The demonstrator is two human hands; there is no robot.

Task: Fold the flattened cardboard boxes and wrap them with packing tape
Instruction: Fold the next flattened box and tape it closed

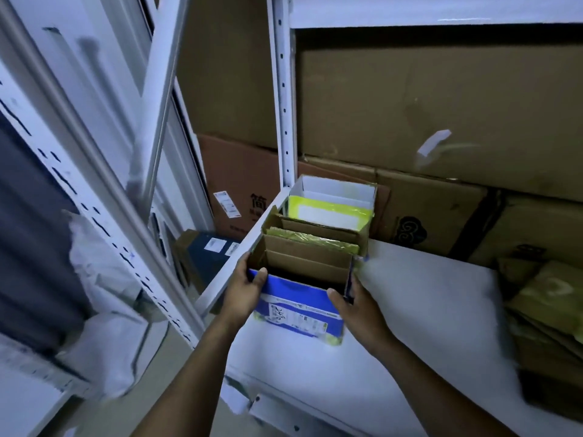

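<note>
Gripping the open blue box from both sides, you have your left hand curled round its left wall and your right hand clasping its right corner, fingers wrapped on. It is at the white shelf's left edge. Just behind stand a brown open box and a white-and-yellow box, then large cartons.

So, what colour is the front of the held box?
The box is blue in front; head view.
</note>
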